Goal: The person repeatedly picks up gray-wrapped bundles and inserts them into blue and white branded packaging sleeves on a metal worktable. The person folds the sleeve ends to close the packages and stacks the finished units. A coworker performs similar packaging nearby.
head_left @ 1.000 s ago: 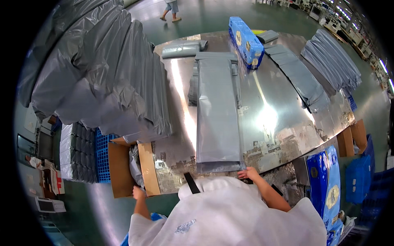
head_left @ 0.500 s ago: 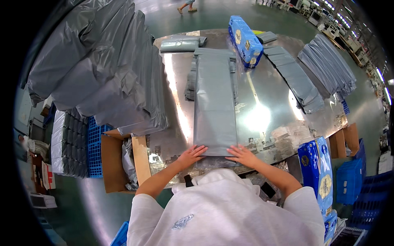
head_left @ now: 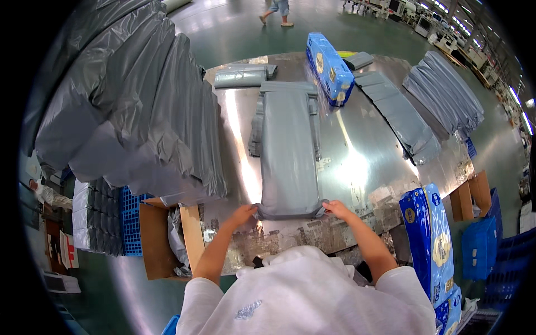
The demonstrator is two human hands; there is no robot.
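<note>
A long grey plastic bag [head_left: 289, 153] lies lengthwise in front of me on the metal table [head_left: 346, 206]. My left hand [head_left: 244, 214] is closed on the near left corner of the bag, pinching its plastic. At the near right corner, my right hand [head_left: 336, 209] grips the plastic the same way. The near edge of the bag is pulled taut between the two hands. More folded grey plastic [head_left: 255, 131] shows from under the bag along its sides.
Tall grey bag stacks [head_left: 139, 111] fill the left side. A blue package [head_left: 330, 70] stands at the back; more blue packages [head_left: 430, 240] stand near right. Flat grey bags [head_left: 399, 114] lie on the right. Open cardboard boxes [head_left: 153, 240] flank the table. Someone's legs [head_left: 279, 11] show far off.
Both hands have gone from lying flat on the bag's near edge to pinching its two near corners, slightly farther apart. The distant person has moved right.
</note>
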